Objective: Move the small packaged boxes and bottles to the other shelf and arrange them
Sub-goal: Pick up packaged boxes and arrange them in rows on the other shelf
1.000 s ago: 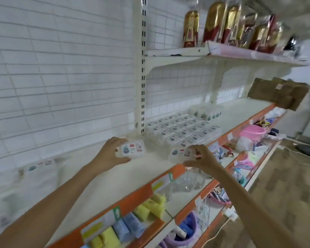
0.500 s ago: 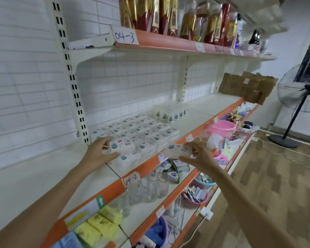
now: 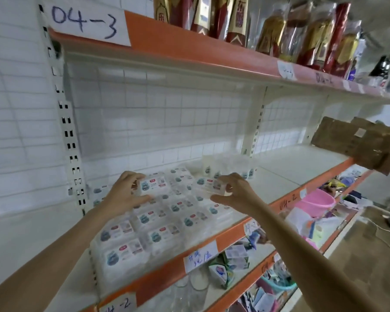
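Several small clear-wrapped white boxes (image 3: 144, 230) with blue and red labels lie in rows on the white middle shelf (image 3: 286, 176). My left hand (image 3: 124, 194) grips one such box (image 3: 152, 184) above the back rows. My right hand (image 3: 232, 192) pinches another box (image 3: 209, 184) just right of it, over the pile. Behind the boxes stand several small white bottles (image 3: 212, 167) near the wall.
The shelf's orange front edge (image 3: 225, 235) carries paper tags. The upper shelf (image 3: 189, 48) holds red-and-gold bottles. A cardboard piece (image 3: 356, 145) juts out at right. Glasses (image 3: 189, 287), packets and a pink basin (image 3: 315, 201) fill the lower shelves.
My view has swung right and closer to the pile. Both hands, each with a box, have moved from the empty left bay to above the rows of boxes.
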`<state>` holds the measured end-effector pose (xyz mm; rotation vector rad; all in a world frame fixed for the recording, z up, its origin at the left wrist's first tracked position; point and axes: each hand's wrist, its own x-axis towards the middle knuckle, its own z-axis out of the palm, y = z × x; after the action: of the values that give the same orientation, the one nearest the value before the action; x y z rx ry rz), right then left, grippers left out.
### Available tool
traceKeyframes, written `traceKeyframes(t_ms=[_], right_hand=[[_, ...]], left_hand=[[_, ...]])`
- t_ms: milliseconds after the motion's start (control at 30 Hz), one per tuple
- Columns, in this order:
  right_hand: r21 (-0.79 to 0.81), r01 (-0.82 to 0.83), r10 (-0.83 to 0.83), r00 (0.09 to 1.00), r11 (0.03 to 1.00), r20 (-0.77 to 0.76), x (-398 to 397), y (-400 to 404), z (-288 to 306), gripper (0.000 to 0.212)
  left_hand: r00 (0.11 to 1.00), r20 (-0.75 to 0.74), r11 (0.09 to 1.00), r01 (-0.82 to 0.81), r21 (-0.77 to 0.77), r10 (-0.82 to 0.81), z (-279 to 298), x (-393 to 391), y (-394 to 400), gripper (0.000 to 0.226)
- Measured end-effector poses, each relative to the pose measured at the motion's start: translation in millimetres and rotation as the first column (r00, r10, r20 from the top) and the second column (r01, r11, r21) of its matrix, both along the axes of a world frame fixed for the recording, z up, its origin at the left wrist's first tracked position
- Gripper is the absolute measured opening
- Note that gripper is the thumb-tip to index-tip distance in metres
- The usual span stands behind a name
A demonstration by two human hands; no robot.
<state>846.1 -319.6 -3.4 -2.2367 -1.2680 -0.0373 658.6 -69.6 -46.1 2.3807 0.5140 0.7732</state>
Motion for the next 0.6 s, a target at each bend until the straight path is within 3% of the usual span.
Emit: traceKeyframes(t_ms=[200, 433, 500, 600], right_hand=[[-0.027, -0.132, 0.131, 0.991, 0.991, -0.027, 40.8, 62.3, 0.6, 0.067], [-0.063, -0.325, 0.315, 0.940, 0.944, -0.128, 51.4, 155.1, -10.7, 0.068], [-0.070, -0.399, 0.383, 0.907, 0.914, -0.177, 47.4, 179.4, -16.2, 0.067], [-0.108, -0.507, 0.489, 0.858, 0.855, -0.156, 40.3, 210.5, -22.7, 0.066]], left_hand=[[0.990, -0.040, 0.990, -0.134, 0.034, 0.135, 9.5, 11.3, 33.4, 0.069], [0.935, -0.091, 0.939, -0.338, 0.070, 0.343, 10.1, -32.7, 64.6, 0.063], [0.916, -0.094, 0.918, -0.378, 0.119, 0.390, 4.8, -43.3, 65.4, 0.061], [0.869, -0.161, 0.860, -0.406, 0.309, 0.468, -4.5, -54.5, 62.9, 0.062]])
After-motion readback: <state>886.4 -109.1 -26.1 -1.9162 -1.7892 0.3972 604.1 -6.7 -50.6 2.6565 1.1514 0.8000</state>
